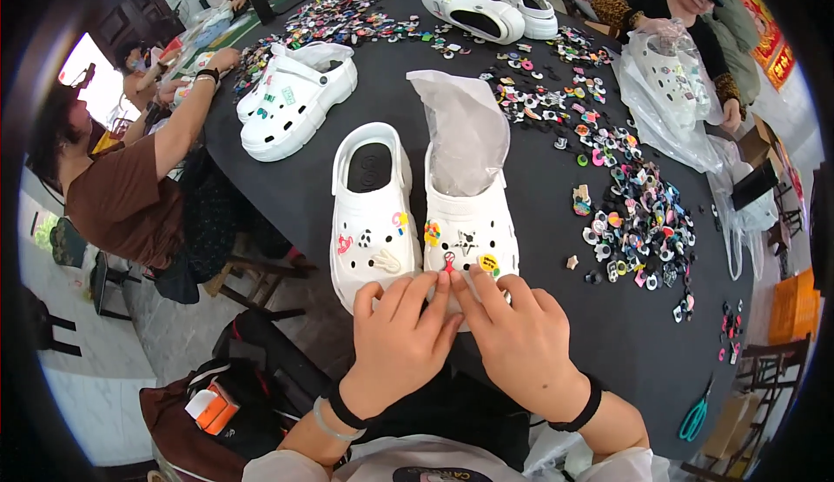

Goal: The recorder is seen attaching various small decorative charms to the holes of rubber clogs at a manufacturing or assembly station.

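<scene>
Black tabletop (599,356): white clog (465,211), red charm (449,262) just beyond left hand (400,334) and right hand (526,336), fingertips (441,279) nearly meeting; any grip unclear.

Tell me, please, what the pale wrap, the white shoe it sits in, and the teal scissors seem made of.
Wrap: probably thin plastic, cloudy and creased, though paper is possible.
Shoe: likely matte moulded foam or rubber, from its thick walls and holes.
Scissors: handles probably smooth plastic, evenly teal; blades unclear.

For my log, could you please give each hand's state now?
Left hand: at the red charm, grip unclear.
Right hand: at the same charm, grip unclear.
</scene>
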`<state>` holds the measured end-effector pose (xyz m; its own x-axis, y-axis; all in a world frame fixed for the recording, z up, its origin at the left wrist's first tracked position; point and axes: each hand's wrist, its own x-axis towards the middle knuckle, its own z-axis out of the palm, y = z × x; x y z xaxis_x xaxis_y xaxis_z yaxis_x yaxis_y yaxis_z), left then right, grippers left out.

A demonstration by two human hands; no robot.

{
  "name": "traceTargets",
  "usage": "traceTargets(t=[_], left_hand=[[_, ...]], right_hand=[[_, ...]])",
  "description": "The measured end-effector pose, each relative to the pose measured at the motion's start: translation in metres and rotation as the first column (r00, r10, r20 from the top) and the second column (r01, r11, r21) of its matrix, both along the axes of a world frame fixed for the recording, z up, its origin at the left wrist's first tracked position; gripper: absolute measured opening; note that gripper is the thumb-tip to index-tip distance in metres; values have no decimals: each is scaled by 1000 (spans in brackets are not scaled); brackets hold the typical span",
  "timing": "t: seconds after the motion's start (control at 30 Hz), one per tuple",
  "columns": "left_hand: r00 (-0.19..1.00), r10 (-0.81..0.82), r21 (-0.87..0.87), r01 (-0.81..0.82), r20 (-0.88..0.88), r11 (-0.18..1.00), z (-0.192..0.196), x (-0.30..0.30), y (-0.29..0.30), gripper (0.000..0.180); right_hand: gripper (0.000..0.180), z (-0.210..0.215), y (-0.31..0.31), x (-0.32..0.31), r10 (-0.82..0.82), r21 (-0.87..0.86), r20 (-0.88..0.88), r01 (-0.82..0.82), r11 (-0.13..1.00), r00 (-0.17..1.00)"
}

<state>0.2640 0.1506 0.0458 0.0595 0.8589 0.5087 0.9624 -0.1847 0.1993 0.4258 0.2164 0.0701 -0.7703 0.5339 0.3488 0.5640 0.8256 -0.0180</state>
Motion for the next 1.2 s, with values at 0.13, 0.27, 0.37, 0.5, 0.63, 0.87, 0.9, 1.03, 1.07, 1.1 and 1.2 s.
traceTargets(t=[0.13, 0.27, 0.37, 0.5, 0.63, 0.87, 0.9, 1.03, 1.07, 1.1, 1.2], left_hand=[[999, -3, -6, 4, 45, 1000, -3, 3, 0, 49], [989, -31, 54, 23, 147, 998, -16, 5, -6, 49], [975, 8, 90, -29, 222, 996, -26, 17, -7, 49], [971, -13, 80, -7, 239, 997, -25, 15, -8, 51], [975, -37, 79, 20, 221, 997, -24, 12, -6, 58], [999, -15, -18, 16, 49, 1000, -25, 15, -8, 71], [998, -18, -10, 18, 53, 1000, -26, 16, -8, 71], [998, -21, 0, 21, 62, 1000, -31, 15, -7, 73], [998, -24, -1, 24, 61, 1000, -31, 14, -7, 73], [998, -24, 0, 24, 59, 1000, -30, 14, -7, 73], [998, -27, 4, 27, 56, 1000, -30, 12, -8, 72]], right_hand=[[42, -5, 7, -1, 25, 11, -80, -24, 1000, 996], [30, -12, 24, -6, 56, -182, -352, -127, 975, 934], [30, -22, 29, -8, 60, -235, -516, -209, 949, 854], [25, -25, 32, -3, -98, -469, -596, -247, 848, 797], [15, -31, 59, 8, -477, -761, -623, -339, 553, 620], [19, -65, 91, 13, -586, -779, -627, -437, 451, 513], [19, -65, 92, 11, -591, -779, -627, -436, 451, 508], [18, -60, 89, 3, -590, -766, -636, -502, 402, 498], [18, -60, 90, 4, -565, -768, -637, -496, 405, 525], [18, -60, 90, 5, -538, -770, -637, -491, 408, 552], [17, -58, 91, 4, -515, -769, -640, -477, 427, 570]])
